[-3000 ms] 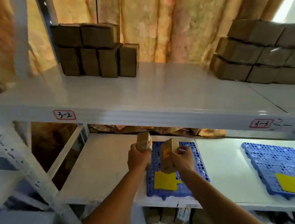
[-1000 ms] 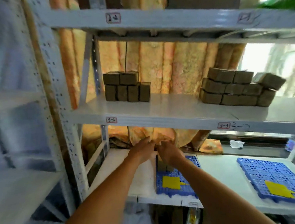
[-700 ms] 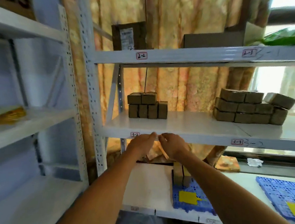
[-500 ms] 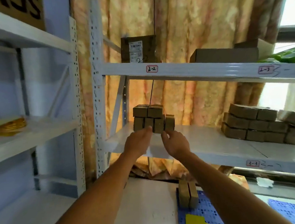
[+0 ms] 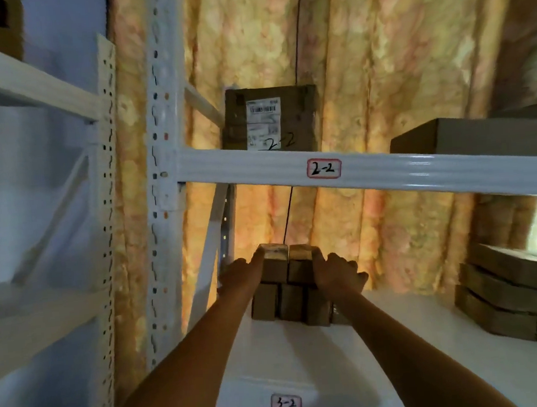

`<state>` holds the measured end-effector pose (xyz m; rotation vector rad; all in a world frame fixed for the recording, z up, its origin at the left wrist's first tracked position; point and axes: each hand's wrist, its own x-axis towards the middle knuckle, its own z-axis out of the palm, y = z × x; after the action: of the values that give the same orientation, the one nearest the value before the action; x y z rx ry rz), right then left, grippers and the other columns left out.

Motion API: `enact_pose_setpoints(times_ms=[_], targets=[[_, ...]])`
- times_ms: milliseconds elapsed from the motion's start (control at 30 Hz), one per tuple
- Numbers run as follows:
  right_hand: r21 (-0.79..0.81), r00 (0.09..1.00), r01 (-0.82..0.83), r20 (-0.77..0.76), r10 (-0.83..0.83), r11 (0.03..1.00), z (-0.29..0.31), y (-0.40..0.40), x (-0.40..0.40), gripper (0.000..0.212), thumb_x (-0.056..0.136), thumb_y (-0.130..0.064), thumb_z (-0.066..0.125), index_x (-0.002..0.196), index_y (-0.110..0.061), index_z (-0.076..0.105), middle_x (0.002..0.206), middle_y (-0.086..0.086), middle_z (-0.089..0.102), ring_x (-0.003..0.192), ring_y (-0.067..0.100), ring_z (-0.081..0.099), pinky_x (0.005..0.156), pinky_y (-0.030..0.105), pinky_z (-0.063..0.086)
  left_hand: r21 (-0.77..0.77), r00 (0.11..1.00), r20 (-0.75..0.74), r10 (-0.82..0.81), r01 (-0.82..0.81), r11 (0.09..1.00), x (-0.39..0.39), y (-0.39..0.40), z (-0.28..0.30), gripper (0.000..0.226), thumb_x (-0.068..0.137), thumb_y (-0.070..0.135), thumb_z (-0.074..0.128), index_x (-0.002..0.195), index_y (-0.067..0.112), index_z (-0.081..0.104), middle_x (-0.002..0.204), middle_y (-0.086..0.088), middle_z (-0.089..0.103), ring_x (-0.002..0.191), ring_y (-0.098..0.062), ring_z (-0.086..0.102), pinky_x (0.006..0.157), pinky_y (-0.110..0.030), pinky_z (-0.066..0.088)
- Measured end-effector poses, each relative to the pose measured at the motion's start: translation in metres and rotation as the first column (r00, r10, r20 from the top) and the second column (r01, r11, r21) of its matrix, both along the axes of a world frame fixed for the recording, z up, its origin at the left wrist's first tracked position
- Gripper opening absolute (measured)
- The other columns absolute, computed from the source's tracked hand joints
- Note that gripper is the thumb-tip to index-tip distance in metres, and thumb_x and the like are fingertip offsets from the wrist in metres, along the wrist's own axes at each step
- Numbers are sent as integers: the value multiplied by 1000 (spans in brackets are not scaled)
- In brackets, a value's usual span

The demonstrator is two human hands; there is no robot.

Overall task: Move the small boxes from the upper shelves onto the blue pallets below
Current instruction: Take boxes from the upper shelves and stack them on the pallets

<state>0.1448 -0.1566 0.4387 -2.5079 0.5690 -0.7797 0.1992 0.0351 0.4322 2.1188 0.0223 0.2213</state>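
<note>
A stack of small brown boxes stands at the left end of the white shelf labelled 3-2. My left hand wraps the left side of the top left box. My right hand grips the right side of the top right box. Both top boxes rest on the lower row. Another pile of small brown boxes lies on the same shelf at the right. The blue pallets are out of view below.
Just above my hands runs the white shelf beam labelled 2-2, carrying a large labelled carton and a flat grey box. A perforated white upright stands to the left, with another rack beyond it. Yellowish insulation covers the wall behind.
My view has tilted up from the lower shelf, where two boxes were left on the blue pallet. Both hands rose to shelf 3-2 and closed on the two top boxes.
</note>
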Motion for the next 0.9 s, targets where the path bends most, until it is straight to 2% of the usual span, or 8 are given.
enact_pose_setpoints(times_ms=[67,133,233,367,467,667,800,900], targets=[[-19,1000,-18,-3,18,1000,3,-5,11,62,97,-65,18,99,-23,63,105,5,67,113,30,56,102,51,33,16,999,8,-39,39,999,14,-5,-5,94,82,89,23,126,19,67,130,-12,64,119,-34,59,104,-46,45],[63,999,-45,24,43,997,5,-8,17,53,94,-62,31,101,-22,66,102,3,69,100,28,60,98,45,38,-51,997,65,-48,52,997,20,-8,-8,82,84,84,31,113,20,73,115,-9,70,106,-31,64,98,-44,50],[264,963,-175,246,109,949,7,-11,11,42,95,-52,52,121,-22,65,106,0,72,82,16,58,70,25,45,-217,975,211,-62,109,970,20,-13,-7,51,91,65,51,108,23,74,109,-6,74,100,-25,67,96,-46,53],[283,762,-473,607,226,834,14,-16,-8,31,93,-36,68,122,-29,59,110,-12,69,94,9,69,59,8,49,-499,925,374,-65,260,827,0,-18,0,29,91,36,70,119,28,69,108,13,71,89,5,66,66,-15,52],[309,646,-650,706,291,694,18,-21,-28,30,91,-20,72,117,-26,58,114,-8,68,99,13,71,68,17,58,-538,893,439,-100,351,766,-23,-16,4,32,88,16,72,119,24,66,112,11,70,95,-1,70,64,-14,54],[350,604,-728,735,309,590,9,-41,-101,30,86,-10,70,109,-24,56,108,1,73,88,5,75,68,23,60,-524,878,460,-132,389,758,-107,-24,3,37,85,8,70,121,20,65,117,0,71,104,-16,70,85,-36,61],[375,606,-743,728,320,555,-2,-62,-180,29,84,-12,69,108,-20,54,107,8,76,91,22,76,72,31,61,-536,877,458,-144,402,742,-188,-39,-5,35,84,9,73,110,30,64,102,8,75,85,0,72,64,-14,55],[396,625,-734,712,321,552,-16,-81,-248,27,80,-20,70,102,-24,55,102,6,78,82,15,75,68,29,59,-559,882,439,-171,417,717,-248,-55,-22,30,84,9,76,95,35,67,93,12,75,82,-1,72,67,-21,55]])
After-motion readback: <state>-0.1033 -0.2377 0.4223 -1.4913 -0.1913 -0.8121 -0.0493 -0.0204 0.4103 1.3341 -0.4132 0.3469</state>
